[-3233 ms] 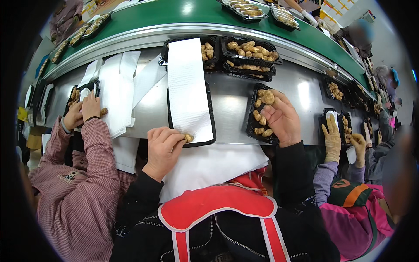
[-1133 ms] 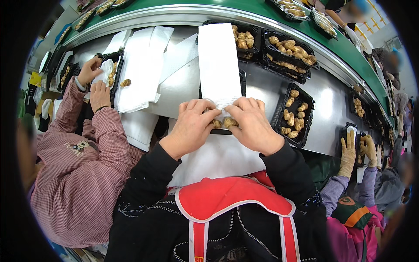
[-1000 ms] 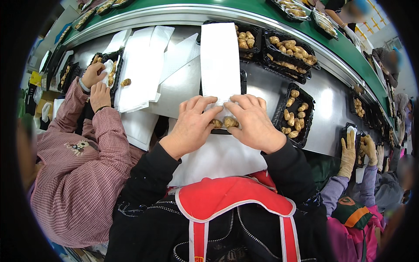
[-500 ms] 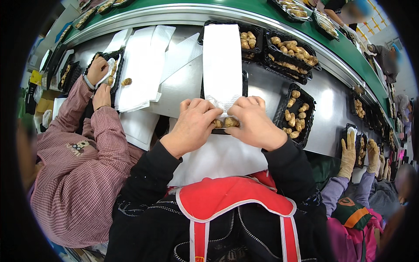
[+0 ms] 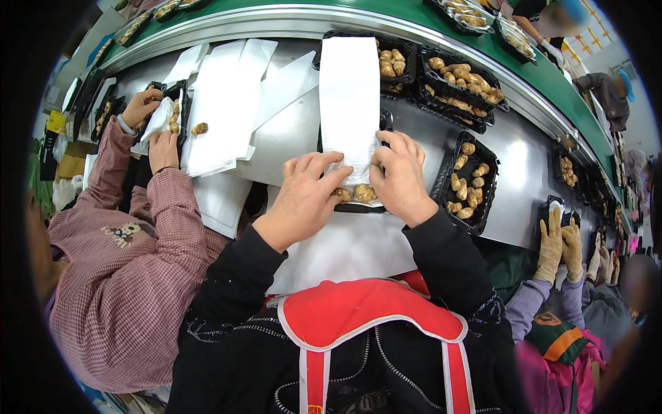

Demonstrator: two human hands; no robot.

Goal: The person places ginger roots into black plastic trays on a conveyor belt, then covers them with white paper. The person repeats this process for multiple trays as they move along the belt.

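Note:
A long white paper sheet [image 5: 349, 83] runs down the middle over a black plastic tray [image 5: 386, 124], its near end bunched inside. Small light-brown knobbly pieces [image 5: 364, 193], like tubers or mushrooms, line the tray's near end in front of the paper. My left hand [image 5: 303, 196] rests at the tray's left side, fingers spread and bent, fingertips on the paper and the thumb side beside a piece. At the right side my right hand [image 5: 403, 181] has its thumb and index finger apart against the paper's edge. Much of the tray is hidden under the paper and hands.
To the right stands a black tray [image 5: 474, 215] with several pieces. More filled trays [image 5: 460, 79] are stacked behind, near a green conveyor belt [image 5: 386, 12]. White sheets [image 5: 224, 103] lie left with a loose piece [image 5: 200, 129]. A co-worker's hands [image 5: 163, 148] work at another tray; gloved hands [image 5: 549, 248] are right.
My right hand has moved up along the paper's right edge, uncovering the piece beside it. My left hand has shifted slightly and its fingers have spread. The co-worker at left has lifted a paper flap.

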